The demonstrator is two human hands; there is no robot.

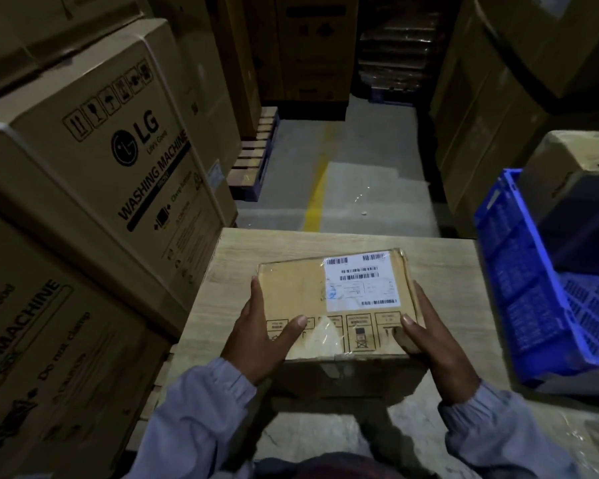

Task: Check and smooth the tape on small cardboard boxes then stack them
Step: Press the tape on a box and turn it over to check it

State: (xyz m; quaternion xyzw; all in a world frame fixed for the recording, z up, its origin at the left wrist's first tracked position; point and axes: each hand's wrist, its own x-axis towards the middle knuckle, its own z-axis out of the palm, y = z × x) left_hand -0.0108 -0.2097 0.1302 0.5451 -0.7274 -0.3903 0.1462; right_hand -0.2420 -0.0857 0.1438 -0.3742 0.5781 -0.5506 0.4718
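Left hand [263,337] and right hand [433,344] grip a box [298,292] at the table's [229,271] 6 o'clock edge.
Tape [325,335] may be wrinkled in the dim light; a loosened grip could drop the box.

Left hand [260,337] and right hand [433,344]: bare, thumbnails trimmed short. Directly behind each hand, a long sleeve of light grey-blue fabric starts at the wrist: left sleeve [201,413], right sleeve [495,433]. Each cuff is gathered, with fine folds running back from the hand. Between the sleeves, a darker garment [325,466] with a faint reddish pattern is visible but blurred.
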